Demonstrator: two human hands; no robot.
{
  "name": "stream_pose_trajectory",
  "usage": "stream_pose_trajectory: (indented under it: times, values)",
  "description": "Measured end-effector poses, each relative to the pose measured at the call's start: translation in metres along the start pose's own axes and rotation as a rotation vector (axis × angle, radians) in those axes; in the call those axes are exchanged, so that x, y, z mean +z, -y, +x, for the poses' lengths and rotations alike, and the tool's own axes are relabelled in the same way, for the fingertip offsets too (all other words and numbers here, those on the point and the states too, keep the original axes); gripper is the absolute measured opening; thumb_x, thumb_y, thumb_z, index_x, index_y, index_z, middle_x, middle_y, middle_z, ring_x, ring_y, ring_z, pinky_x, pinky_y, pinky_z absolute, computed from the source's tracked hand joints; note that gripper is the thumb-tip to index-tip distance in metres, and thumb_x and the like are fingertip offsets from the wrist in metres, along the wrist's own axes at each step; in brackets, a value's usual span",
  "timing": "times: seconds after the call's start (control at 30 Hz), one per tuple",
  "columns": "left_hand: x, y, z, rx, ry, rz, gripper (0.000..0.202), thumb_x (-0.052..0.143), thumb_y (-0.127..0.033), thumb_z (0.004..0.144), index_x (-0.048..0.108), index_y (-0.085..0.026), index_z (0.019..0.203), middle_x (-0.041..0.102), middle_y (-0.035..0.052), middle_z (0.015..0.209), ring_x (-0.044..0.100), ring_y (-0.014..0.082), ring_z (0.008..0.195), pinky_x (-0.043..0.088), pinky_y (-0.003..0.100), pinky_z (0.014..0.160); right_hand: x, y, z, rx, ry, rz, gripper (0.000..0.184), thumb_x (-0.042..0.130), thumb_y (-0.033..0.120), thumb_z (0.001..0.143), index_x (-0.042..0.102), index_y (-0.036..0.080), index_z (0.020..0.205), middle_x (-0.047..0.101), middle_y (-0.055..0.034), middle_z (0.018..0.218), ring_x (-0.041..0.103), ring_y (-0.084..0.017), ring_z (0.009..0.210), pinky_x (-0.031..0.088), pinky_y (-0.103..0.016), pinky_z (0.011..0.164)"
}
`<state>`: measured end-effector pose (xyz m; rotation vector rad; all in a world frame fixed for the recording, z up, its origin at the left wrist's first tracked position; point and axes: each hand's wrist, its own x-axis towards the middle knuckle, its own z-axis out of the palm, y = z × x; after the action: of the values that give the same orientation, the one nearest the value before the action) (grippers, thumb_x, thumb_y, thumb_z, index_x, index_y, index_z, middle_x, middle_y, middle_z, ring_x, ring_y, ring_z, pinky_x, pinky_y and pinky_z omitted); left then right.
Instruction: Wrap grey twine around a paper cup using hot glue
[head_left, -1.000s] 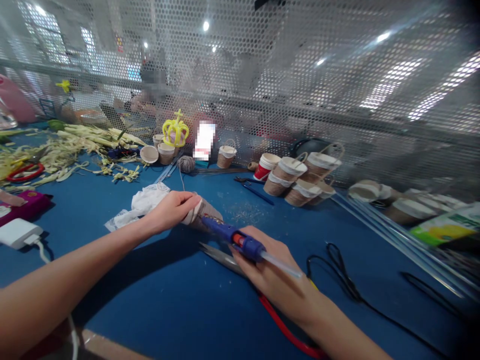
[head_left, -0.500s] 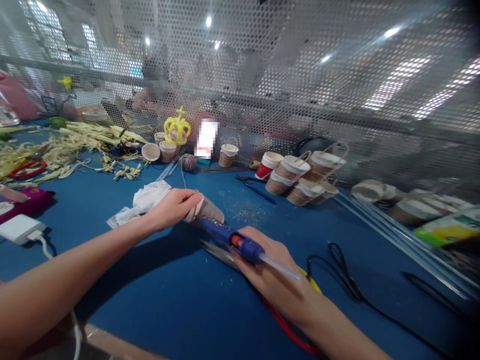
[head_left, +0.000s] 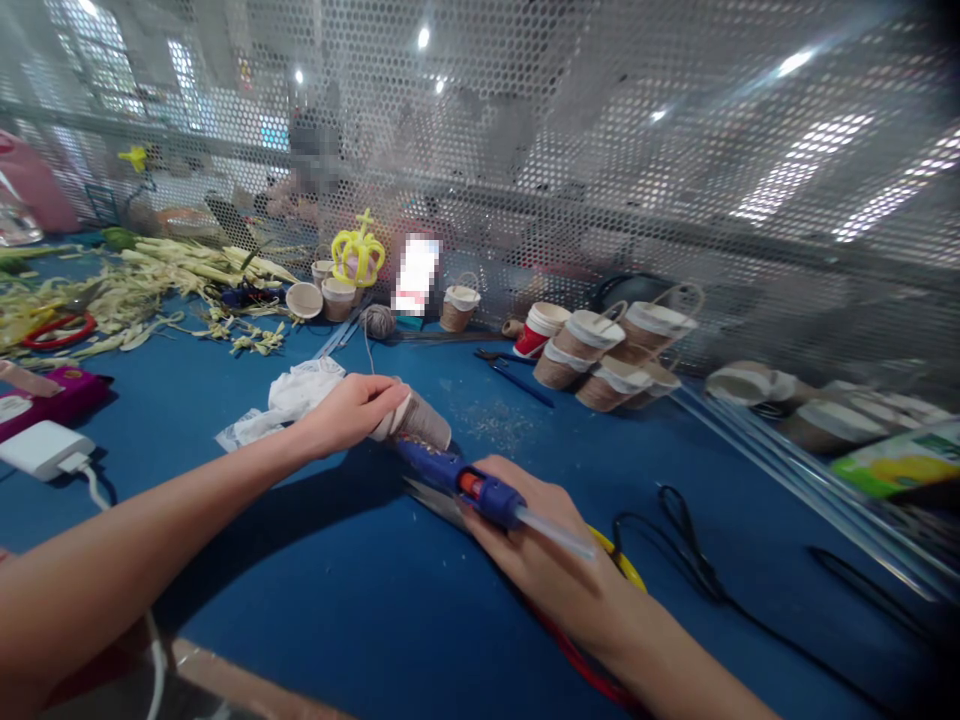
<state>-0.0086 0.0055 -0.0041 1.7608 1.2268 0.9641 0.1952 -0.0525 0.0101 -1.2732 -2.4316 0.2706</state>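
My left hand point(head_left: 349, 412) is closed round a paper cup point(head_left: 420, 421) wrapped in brown twine, which lies on its side on the blue table point(head_left: 360, 600). My right hand point(head_left: 536, 545) grips a blue glue gun point(head_left: 469, 482) with a clear glue stick poking out of its back. The gun's nozzle points at the lower side of the cup. A pair of scissors point(head_left: 435, 500) lies under the gun, partly hidden by my right hand.
Crumpled white plastic point(head_left: 289, 395) lies left of the cup. Several twine-wrapped cups point(head_left: 615, 350) stand at the back right by a perforated metal screen point(head_left: 600, 150). Straw strips point(head_left: 150, 290), a yellow crown point(head_left: 356, 255), a twine ball point(head_left: 377, 321), a white charger point(head_left: 41, 448) and black cables point(head_left: 690, 560) surround me.
The view has shifted slightly; both hands keep their grips, and the glue gun's nozzle has edged a little lower along the cup.
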Motion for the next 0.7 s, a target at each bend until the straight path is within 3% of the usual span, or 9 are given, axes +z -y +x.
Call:
stream_pose_trajectory:
  times: [0.7]
  values:
    - [0.0005,0.0014,0.0008,0.028,0.007,0.016,0.033,0.037,-0.036,0.081,0.052,-0.014,0.062,0.041,-0.0018,0.056,0.032,0.0086,0.052,0.024,0.018,0.042,-0.0033,-0.0004,0.0011,0.013,-0.015,0.015,0.007,0.045,0.022,0.081,0.048,0.020,0.075,0.057,-0.0011,0.070,0.055,-0.014,0.058,0.039,-0.024,0.051]
